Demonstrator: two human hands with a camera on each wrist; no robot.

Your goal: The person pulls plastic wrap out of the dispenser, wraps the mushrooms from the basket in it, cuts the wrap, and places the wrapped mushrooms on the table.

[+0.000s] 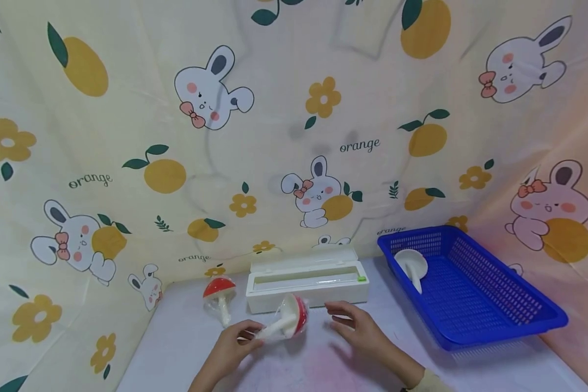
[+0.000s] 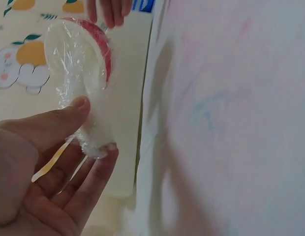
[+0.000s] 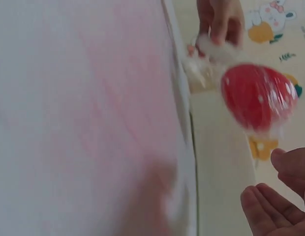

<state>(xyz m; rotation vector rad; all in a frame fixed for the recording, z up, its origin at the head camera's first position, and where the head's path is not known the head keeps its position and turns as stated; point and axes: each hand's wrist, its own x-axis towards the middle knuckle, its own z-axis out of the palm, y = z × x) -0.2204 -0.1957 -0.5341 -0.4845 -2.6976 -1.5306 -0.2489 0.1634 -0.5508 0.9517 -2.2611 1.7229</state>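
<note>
My left hand (image 1: 232, 343) pinches the wrapped toy mushroom's (image 1: 288, 319) stem. My right hand (image 1: 355, 324) hovers beside it, fingers relaxed. Next, I'd judge, comes a careful handover.

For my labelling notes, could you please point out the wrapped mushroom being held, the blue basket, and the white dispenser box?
wrapped mushroom (image 1: 294, 316), head view, red cap.
blue basket (image 1: 500, 326), head view, front rim.
white dispenser box (image 1: 306, 291), head view, front wall.

Two bare hands, left hand (image 1: 232, 344) without visible sleeve, right hand (image 1: 360, 326) with pale beige cuff at the wrist
</note>
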